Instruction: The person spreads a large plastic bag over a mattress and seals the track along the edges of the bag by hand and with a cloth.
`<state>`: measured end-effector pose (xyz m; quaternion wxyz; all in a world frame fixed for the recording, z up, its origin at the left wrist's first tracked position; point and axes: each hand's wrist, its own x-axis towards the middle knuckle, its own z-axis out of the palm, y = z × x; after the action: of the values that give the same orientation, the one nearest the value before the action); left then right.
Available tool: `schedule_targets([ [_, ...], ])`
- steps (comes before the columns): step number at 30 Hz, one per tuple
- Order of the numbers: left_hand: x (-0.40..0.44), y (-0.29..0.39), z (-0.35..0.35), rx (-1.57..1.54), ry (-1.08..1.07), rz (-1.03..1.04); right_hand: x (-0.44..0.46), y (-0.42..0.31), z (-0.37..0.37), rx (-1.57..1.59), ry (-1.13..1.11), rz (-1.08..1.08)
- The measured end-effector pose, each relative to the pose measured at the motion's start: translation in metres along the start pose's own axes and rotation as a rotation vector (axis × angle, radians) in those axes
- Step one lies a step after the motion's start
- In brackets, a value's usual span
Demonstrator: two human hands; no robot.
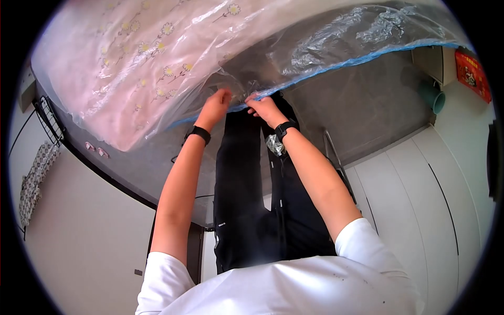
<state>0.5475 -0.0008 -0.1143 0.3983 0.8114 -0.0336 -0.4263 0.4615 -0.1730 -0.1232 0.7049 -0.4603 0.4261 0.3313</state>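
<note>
A large clear plastic storage bag (336, 39) with a blue edge strip (325, 70) spreads across the top of the head view. Inside its left part lies a pink quilt (131, 79) printed with small daisies. My left hand (215, 106) is closed at the bag's near side, its fingers curled on the plastic; the fingertips are partly blurred. Just to the right, my right hand (265, 109) pinches the blue edge between thumb and fingers. Film bunches up between the two hands. Each wrist wears a black band.
Grey floor (362, 105) shows beyond my legs in black trousers (241, 173). Pink slippers (97, 150) sit at left, near a rack (50, 121). White cabinet doors (415, 184), a green bin (433, 98) and a red printed package (472, 76) are at right.
</note>
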Motion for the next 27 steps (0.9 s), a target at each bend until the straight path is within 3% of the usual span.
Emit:
schedule_targets([
  [12, -0.02, 0.006, 0.033, 0.188, -0.075, 0.007, 0.001, 0.008, -0.004, -0.012, -0.017, 0.058],
  [14, -0.017, 0.01, 0.033, 0.195, -0.169, 0.007, -0.001, 0.01, -0.004, -0.002, -0.014, 0.056],
  [27, 0.01, -0.001, 0.025, -0.07, -0.105, -0.072, -0.009, 0.01, 0.002, 0.087, 0.001, 0.082],
])
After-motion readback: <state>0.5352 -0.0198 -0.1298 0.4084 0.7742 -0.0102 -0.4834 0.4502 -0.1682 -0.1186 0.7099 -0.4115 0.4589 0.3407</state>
